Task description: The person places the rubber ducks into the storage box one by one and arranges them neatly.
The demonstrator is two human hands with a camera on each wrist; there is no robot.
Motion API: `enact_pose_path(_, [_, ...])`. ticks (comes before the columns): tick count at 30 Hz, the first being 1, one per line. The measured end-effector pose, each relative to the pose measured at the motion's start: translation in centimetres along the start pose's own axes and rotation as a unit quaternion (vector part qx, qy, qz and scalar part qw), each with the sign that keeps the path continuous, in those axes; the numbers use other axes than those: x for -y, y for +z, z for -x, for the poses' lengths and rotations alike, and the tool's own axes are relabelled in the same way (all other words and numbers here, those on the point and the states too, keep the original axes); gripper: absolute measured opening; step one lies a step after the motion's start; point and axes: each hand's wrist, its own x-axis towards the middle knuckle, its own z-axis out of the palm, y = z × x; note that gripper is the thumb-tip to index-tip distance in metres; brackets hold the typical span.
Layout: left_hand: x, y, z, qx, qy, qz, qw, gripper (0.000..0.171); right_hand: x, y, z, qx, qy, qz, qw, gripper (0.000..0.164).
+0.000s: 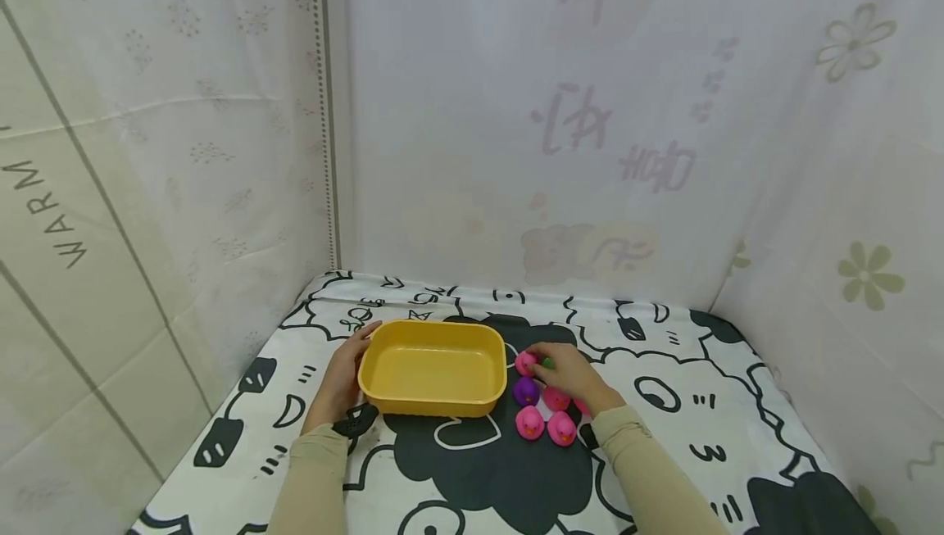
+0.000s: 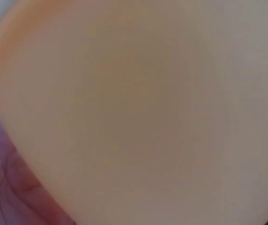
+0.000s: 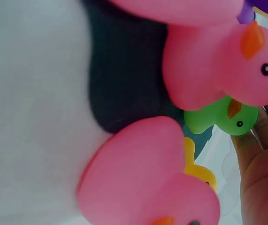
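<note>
A yellow plastic basin (image 1: pixel 433 409) stands on the patterned cloth, its inside bare. My left hand (image 1: pixel 342 377) rests along its left side, fingers reaching to the far left corner. In the left wrist view the blurred basin wall (image 2: pixel 138 117) fills most of the picture beside my palm. My right hand (image 1: pixel 568 373) is over a group of toy ducks, fingertips and thumb round a pink duck (image 1: pixel 525 364) near the basin's right end. A green duck (image 3: pixel 241 119) lies right by the fingers. A yellow duck (image 3: pixel 200 174) shows in the right wrist view, hidden by the hand from above.
A purple duck (image 1: pixel 526 391) and several other pink ducks (image 1: pixel 562 428) sit close together in front of my right hand. Black-and-white cartoon cloth (image 1: pixel 708 428) covers the table. Pale printed curtains (image 1: pixel 516 109) stand behind and at both sides.
</note>
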Motion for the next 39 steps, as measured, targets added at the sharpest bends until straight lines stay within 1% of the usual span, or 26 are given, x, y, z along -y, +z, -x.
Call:
enact_pose_path(2, [0.0,0.0,-0.1,0.0,-0.003,-0.001,1.0,0.05,-0.1,0.0,-0.1,-0.003,0.004,-0.003,1.0,0.025])
enact_pose_path(4, [0.0,0.0,-0.1,0.0,-0.004,-0.002,1.0,0.05,-0.1,-0.1,-0.2,-0.006,0.018,-0.015,1.0,0.026])
enact_pose_path(8, [0.0,0.0,-0.3,0.001,-0.003,0.001,1.0,0.05,0.0,-0.6,-0.9,-0.031,0.045,-0.042,0.998,0.028])
enact_pose_path(11, [-0.2,0.1,-0.3,0.0,-0.003,0.005,1.0,0.05,0.6,-1.3,-1.4,-0.051,0.065,-0.072,0.994,0.029])
enact_pose_path(16, [-0.4,0.3,-0.2,-0.01,-0.003,0.004,0.9999,0.05,1.6,-2.0,-2.3,-0.065,0.086,-0.112,0.988,0.03])
enact_pose_path(22, [-0.4,0.4,-0.2,-0.007,-0.01,-0.001,0.9999,0.05,2.4,-1.7,-3.4,-0.063,0.084,-0.129,0.986,0.029])
enact_pose_path(24, [-0.4,0.4,-0.3,-0.005,-0.008,-0.001,1.0,0.05,2.8,-1.7,-3.9,-0.061,0.08,-0.132,0.986,0.029])
enact_pose_path(27, [-0.5,0.4,-0.5,-0.003,0.0,0.003,1.0,0.051,3.7,-1.9,-4.6,-0.058,0.063,-0.142,0.986,0.031])
enact_pose_path(29, [-0.5,0.4,-0.6,-0.001,0.001,0.007,1.0,0.051,4.5,-2.1,-5.0,-0.049,0.054,-0.149,0.986,0.031])
enact_pose_path(34, [-0.3,0.3,-0.6,-0.004,-0.01,0.017,0.9998,0.049,5.9,-2.0,-5.8,-0.022,0.037,-0.157,0.987,0.029])
enact_pose_path(39, [-0.3,0.2,-0.4,-0.004,-0.01,0.019,0.9998,0.049,6.6,-1.5,-6.6,-0.013,0.036,-0.171,0.984,0.028])
